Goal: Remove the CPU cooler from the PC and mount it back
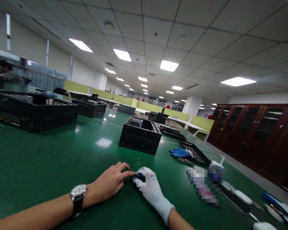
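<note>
My left hand is bare, with a wristwatch on the wrist. Its index finger stretches right and touches the tip of a small dark, thin object, while the other fingers hang loosely bent and hold nothing. My right hand, in a white work glove with a blue palm, is closed around that object; most of it is hidden, so its kind is unclear. Beyond both hands stands an open black computer case with a power supply at its top, apart from them.
More black computer cases stand on the green table at left. To the right lie a blue glove, a black case panel, a white-and-blue container and several tools. A person sits far left.
</note>
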The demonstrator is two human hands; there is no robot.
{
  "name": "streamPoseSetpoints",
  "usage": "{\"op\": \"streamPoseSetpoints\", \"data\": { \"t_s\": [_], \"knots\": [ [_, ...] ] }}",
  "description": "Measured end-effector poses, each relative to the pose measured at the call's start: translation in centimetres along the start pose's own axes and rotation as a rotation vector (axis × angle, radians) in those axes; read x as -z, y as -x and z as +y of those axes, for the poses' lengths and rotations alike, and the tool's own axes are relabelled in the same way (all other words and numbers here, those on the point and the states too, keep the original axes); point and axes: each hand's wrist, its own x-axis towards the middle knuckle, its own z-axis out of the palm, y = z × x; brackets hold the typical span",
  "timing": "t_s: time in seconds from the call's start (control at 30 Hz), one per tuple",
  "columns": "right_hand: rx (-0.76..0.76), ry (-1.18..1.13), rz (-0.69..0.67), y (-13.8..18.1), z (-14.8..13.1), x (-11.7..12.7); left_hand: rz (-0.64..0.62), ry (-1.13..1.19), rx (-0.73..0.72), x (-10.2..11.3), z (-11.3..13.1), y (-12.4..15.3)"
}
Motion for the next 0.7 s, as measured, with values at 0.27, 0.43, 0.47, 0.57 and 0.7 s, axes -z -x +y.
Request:
{"op": "streamPoseSetpoints", "data": {
  "t_s": [0.27, 0.43, 0.47, 0.57, 0.7],
  "knots": [
    [0.029, -0.082, 0.154, 0.25, -0.17, 0.55, 0.016, -0.013, 0.032, 0.06, -0.18, 0.14],
    [0.064, -0.081, 0.185, 0.36, -0.06, 0.51, 0.051, 0.011, 0.055, 0.09, -0.27, -0.06],
    [0.057, -0.068, 0.169, 0.36, -0.04, 0.47, 0.053, 0.016, 0.057, 0.08, -0.25, -0.07],
    [0.007, -0.009, 0.054, 0.23, 0.04, 0.21, 0.039, 0.023, 0.040, -0.08, -0.19, -0.01],
    [-0.023, 0.029, -0.016, -0.05, 0.03, -0.12, -0.010, 0.009, -0.004, -0.39, -0.24, 0.08]
  ]
}}
